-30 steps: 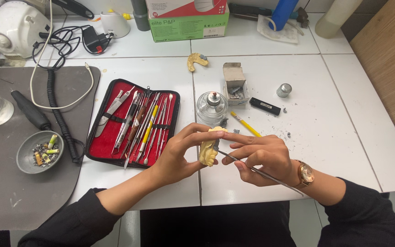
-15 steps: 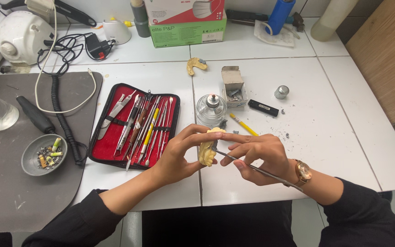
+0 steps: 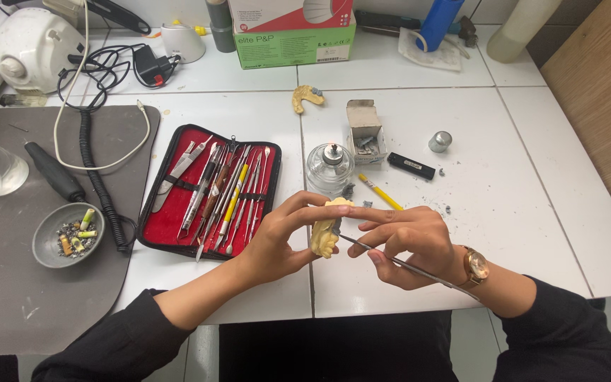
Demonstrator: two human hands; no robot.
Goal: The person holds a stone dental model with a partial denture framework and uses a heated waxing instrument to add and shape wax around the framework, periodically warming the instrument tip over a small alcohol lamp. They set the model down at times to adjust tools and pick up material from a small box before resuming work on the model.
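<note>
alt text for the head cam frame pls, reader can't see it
Over a white tiled table, the left hand pinches a pale yellow dental cast while the right hand holds a thin metal instrument with its tip at the cast. Behind lie an open red tool case and a small glass burner.

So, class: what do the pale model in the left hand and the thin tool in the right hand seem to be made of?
Pale model: probably plaster or dental stone; matte, chalky yellow, opaque. Thin tool: apparently steel; slim, grey and glinting.
</note>
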